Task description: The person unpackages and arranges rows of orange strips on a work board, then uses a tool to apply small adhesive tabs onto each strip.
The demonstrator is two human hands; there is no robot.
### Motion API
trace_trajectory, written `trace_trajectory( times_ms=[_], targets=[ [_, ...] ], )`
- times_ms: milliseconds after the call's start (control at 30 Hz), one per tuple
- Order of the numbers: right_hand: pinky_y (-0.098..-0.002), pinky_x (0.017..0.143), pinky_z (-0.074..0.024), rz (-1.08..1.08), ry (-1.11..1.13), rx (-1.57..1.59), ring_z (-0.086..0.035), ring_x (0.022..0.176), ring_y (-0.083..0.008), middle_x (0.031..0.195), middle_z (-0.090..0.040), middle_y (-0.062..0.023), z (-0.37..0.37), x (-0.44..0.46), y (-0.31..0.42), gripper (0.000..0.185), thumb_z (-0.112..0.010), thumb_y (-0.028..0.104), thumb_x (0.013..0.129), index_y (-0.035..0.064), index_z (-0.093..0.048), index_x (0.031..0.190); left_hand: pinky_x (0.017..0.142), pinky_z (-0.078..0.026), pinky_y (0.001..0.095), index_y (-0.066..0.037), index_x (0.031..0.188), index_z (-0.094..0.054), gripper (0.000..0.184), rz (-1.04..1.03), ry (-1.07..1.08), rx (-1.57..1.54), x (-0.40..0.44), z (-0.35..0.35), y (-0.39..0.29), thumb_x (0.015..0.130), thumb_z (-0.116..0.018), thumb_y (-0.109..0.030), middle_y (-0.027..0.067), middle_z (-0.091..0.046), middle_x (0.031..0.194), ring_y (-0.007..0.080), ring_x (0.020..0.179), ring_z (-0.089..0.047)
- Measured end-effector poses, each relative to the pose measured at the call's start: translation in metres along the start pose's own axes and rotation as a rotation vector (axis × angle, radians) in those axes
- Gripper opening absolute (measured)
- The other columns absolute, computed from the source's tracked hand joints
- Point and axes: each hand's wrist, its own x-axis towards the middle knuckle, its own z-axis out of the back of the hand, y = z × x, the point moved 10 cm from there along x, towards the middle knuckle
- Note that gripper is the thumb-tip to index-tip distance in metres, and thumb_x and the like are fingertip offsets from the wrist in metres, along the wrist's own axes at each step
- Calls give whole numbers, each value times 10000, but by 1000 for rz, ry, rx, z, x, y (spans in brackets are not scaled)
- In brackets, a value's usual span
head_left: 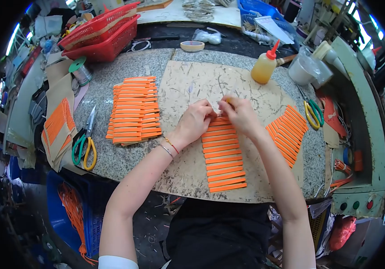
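Observation:
A long piece with rows of orange strips (223, 157) lies on the worn board before me, its far end at my fingertips. My left hand (197, 119) is closed, with thumb and fingers pinching at that far end. Just beside it, my right hand (239, 114) has its fingers bent together in a pinch over the same end; what they hold is too small to make out. To the left rests a stack of similar orange-strip pieces (134, 110). Another such piece, or a few overlapping, lies at the right (288, 134).
Green-and-yellow-handled scissors (85, 145) lie at left, another pair (313, 112) at right. A glue bottle (264, 65) with a red tip stands behind the board (188, 80). Red baskets (103, 40), a tape roll (192, 45) and a wire spool (80, 71) sit farther back.

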Motion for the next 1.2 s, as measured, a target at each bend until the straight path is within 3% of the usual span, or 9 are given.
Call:
trace_trajectory(
  times_ms=[333,600,700,767,800,833,933,1067,1200],
  targets=[
    [-398,938,-454,283,229,-439,-547,1033,-330,1002,-579,-139,-44,-4,14,192,-667,58,790,20,-657,978,684,-477,243,21,1125,-665,246,363,-356,-12,-107,83,-25,888,-617,65,77,-547,885,142,767,-574],
    [-385,701,-480,355,-71,-470,-607,766,-277,774,-598,-103,94,-87,109,214,-608,-90,723,35,-599,897,691,-452,251,21,976,-637,119,484,-381,-117,-192,72,-20,907,-554,73,73,-527,885,138,789,-537],
    [-290,728,-524,41,-153,-351,-675,769,-178,898,-710,-103,169,-63,78,183,-633,-28,829,-1,-617,1009,728,-444,260,20,947,-604,76,505,-450,-163,-199,81,-22,924,-543,58,75,-536,891,148,801,-537],
    [-330,725,-522,209,-307,-838,-654,846,-227,926,-669,-114,196,-51,65,310,-705,-52,753,-2,-614,1045,731,-435,255,18,954,-588,52,553,-507,-170,-206,101,-19,935,-549,46,62,-530,868,139,791,-521],
    [-355,704,-529,329,-408,-1119,-648,870,-256,949,-649,-112,188,-53,65,357,-714,-83,716,3,-621,1050,725,-428,247,18,958,-580,41,519,-548,-82,-206,118,-22,943,-549,39,52,-524,857,127,778,-506],
    [-360,726,-524,203,-325,-619,-609,899,-239,974,-611,-85,170,-40,51,442,-766,-97,662,7,-620,1065,719,-422,240,18,962,-572,30,484,-585,3,-202,132,-24,951,-548,33,43,-519,847,115,765,-490],
    [-368,802,-510,317,56,-366,-601,968,-261,1012,-618,-106,22,-38,77,450,-810,16,700,25,-604,1101,730,-427,227,7,938,-548,108,529,-812,-21,-218,194,28,1015,-527,-67,24,-568,874,59,815,-499],
    [-432,942,-465,480,303,-128,-566,1096,-336,1129,-594,-149,-135,-35,136,537,-832,192,726,33,-574,1169,723,-485,354,15,946,-545,214,472,-794,253,-199,226,84,1019,-531,-186,128,-639,843,214,775,-607],
    [-430,970,-441,605,175,-393,-534,1153,-319,1197,-566,-128,-191,-13,150,623,-840,244,696,64,-562,1224,697,-492,436,-13,985,-520,157,528,-634,236,-177,197,64,1019,-500,-165,203,-658,890,352,798,-647]
  ],
)
